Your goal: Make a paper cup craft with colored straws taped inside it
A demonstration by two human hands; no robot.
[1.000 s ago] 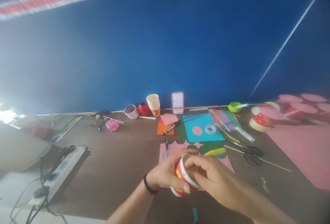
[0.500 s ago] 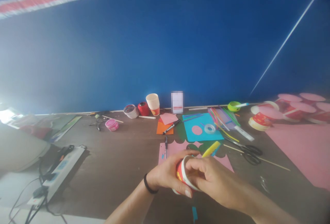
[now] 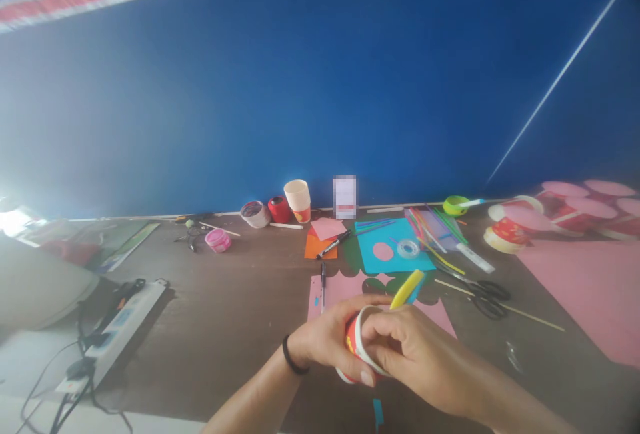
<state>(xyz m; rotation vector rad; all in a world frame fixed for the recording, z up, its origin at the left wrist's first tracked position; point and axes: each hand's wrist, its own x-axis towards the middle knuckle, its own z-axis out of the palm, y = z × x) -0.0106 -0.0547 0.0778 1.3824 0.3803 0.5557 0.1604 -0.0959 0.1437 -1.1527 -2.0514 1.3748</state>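
Note:
A red and white paper cup (image 3: 351, 335) is tilted on its side, its white-rimmed mouth facing right. My left hand (image 3: 331, 341), with a black band at the wrist, is wrapped around its outside. My right hand (image 3: 433, 357) has its bent fingers inside the mouth; the fingertips and anything in them are hidden. Just beyond the hands, a yellow strip (image 3: 406, 289) sticks up beside a blue piece. Pink paper (image 3: 345, 285) with scalloped cut edges lies behind the cup, with a pen (image 3: 323, 284) on it.
Scissors (image 3: 487, 294) and a thin wooden stick (image 3: 530, 315) lie to the right. Blue paper (image 3: 370, 257) bears a tape roll (image 3: 408, 249). Paper cups (image 3: 297, 195) stand by the blue wall. Red cups with pink discs (image 3: 530, 217) are at far right, a power strip (image 3: 117, 331) at left.
Both hands and the cup sit slightly lower and further right in view. My right fingers remain inside the cup, and my left hand keeps its hold.

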